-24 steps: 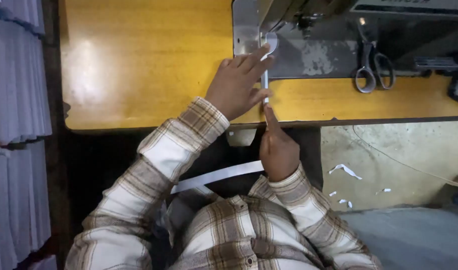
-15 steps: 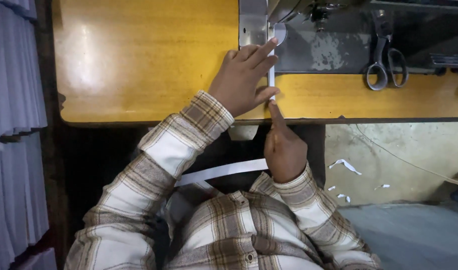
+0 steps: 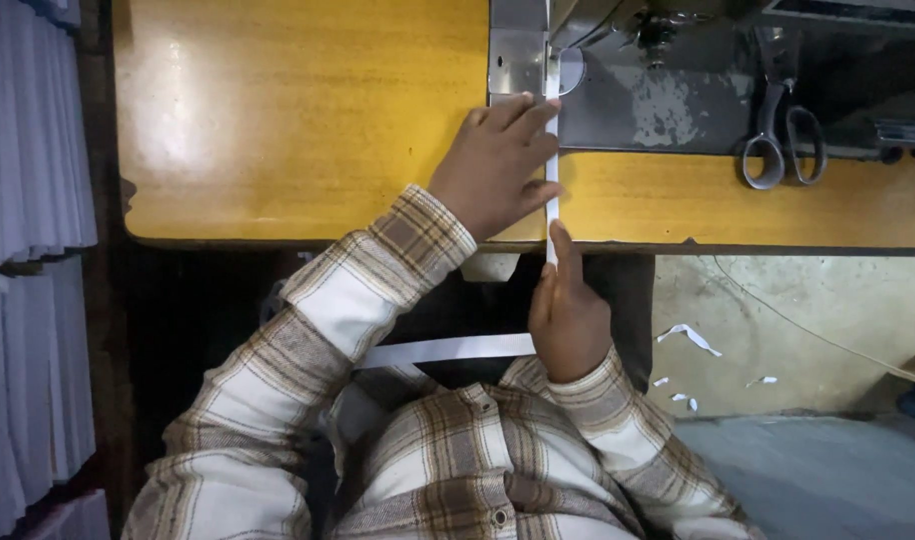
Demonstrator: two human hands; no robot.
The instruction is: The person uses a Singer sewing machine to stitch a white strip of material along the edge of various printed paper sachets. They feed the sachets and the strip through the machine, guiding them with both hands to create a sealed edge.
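Observation:
A narrow white fabric strip (image 3: 551, 160) runs from the sewing machine's needle area (image 3: 563, 70) toward me over the yellow wooden table (image 3: 298, 120). My left hand (image 3: 498, 165) lies flat on the table, its fingertips pressing the strip just before the metal plate (image 3: 516, 62). My right hand (image 3: 568, 315) sits at the table's front edge and pinches the strip between thumb and forefinger. More of the white strip (image 3: 448, 350) trails across my lap, below the table.
Grey scissors (image 3: 783, 140) lie on the machine bed to the right. Stacks of pale fabric (image 3: 28, 250) hang along the left side. Small white scraps (image 3: 693, 340) lie on the concrete floor at the right.
The view has shifted a little, so the machine and scissors sit further right. Both hands keep their hold on the strip, the left one slid slightly toward the needle.

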